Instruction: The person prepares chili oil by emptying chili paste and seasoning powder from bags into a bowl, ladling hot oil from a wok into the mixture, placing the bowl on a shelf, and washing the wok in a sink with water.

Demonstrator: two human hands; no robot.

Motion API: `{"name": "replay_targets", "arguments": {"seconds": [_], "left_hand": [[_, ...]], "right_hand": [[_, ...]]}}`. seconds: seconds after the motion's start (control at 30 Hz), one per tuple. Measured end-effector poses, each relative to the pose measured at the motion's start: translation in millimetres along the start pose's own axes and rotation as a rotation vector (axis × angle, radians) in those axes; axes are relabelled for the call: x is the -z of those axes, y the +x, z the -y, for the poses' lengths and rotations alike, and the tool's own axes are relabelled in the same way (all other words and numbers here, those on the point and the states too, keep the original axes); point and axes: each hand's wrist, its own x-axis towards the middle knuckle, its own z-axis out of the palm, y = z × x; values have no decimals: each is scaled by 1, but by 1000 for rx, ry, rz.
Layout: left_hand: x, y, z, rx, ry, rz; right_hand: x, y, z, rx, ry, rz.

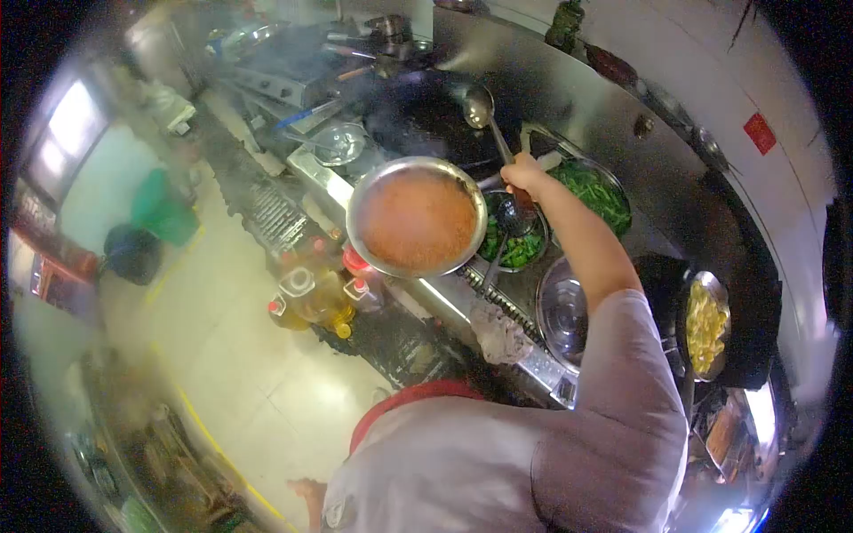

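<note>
My right hand [526, 175] is closed around the handle of a metal ladle [478, 107]. The ladle's bowl hangs over the large dark wok [426, 111], which gives off steam. Below and left of that hand, a wide steel bowl [355, 233] holds an orange-red food with a smooth top. A second spoon-like utensil [515, 216] rests over a bowl of green vegetables [513, 253]. Sliced greens [591, 191] fill another container, right of my forearm. At the lower edge, a small part of what looks like my left hand [309, 497] shows low beside my body; its fingers are unclear.
Oil bottles [311, 298] with red and yellow caps stand beside the stove. A steel basin [562, 311] and a crumpled cloth [499, 335] lie near the counter's front. Yellow food [706, 330] sits in a pan at right. A green bin [166, 209] stands across the floor.
</note>
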Motion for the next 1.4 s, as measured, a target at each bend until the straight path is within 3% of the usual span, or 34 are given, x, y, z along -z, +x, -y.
{"name": "replay_targets", "arguments": {"seconds": [0.03,0.07,0.27,0.37,0.5,0.53,0.63,0.73,0.97,1.13,1.3,1.4], "left_hand": [[6,-6,5,-7,-22,-34],[12,-11,9,-14,-34,-63],[25,-32,21,-47,-91,-144],[34,-37,22,-58,-106,-170],[38,-38,25,-67,-128,-182],[39,-38,25,-69,-136,-183],[42,-36,23,-76,-137,-189],[42,-30,14,-84,-133,-181],[15,-2,-13,-89,-106,-158],[-17,23,-32,-85,-79,-107],[-42,54,-50,-99,-64,-52],[-67,66,-62,-128,-49,11]], "right_hand": [[-3,10,0,2,-86,-49],[-3,7,8,-102,-48,-12],[-26,51,-12,-231,60,149],[-36,68,-23,-232,259,320],[-30,59,-22,-273,891,658],[-32,56,-17,-408,1074,659],[-31,40,-11,-412,1205,650],[-17,20,-3,-402,1183,729],[23,-49,36,-448,1222,593],[56,-98,44,-335,1122,745],[67,-172,60,-328,1291,767],[65,-210,58,-291,1210,739]]}}
